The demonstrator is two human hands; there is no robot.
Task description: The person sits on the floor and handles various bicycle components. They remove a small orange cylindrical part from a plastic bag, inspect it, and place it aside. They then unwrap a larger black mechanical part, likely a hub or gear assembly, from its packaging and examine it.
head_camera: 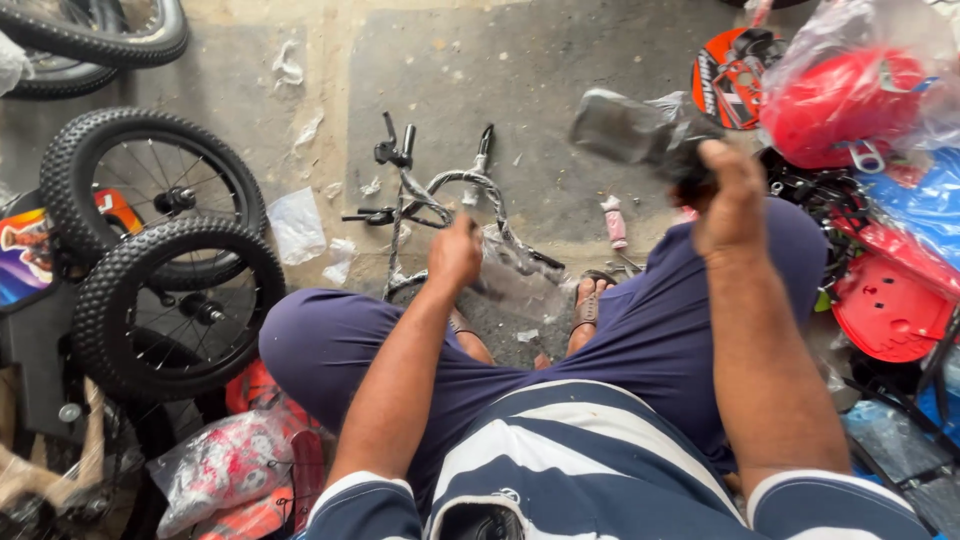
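While the person sits on the concrete floor (520,90) with knees apart, both hands are raised over the lap and an unwrapping step appears to be in hand. The right hand (728,200) is closed in a fist around a dark, blurred object in plastic wrap (640,132), held up just above and left of those fingers; its exact kind cannot be told from the blur. The left hand (455,252) has its fingers pressed together, pinching clear plastic film (515,275) that trails to the right of them, down toward the sandalled feet.

Judgement: wrapping is partly pulled away, not yet off. The next move would call for a firm hold by the right hand while the film is drawn clear.

The wrapped object looks dark grey, blocky, with crinkled glossy film around it.

Just beyond the left fingers lies a black bicycle handlebar and frame part (450,195) on the floor. Well left of them, two small knobby wheels (165,250) are stacked. Right of the right fingers sit red plastic parts (850,100) in bags.
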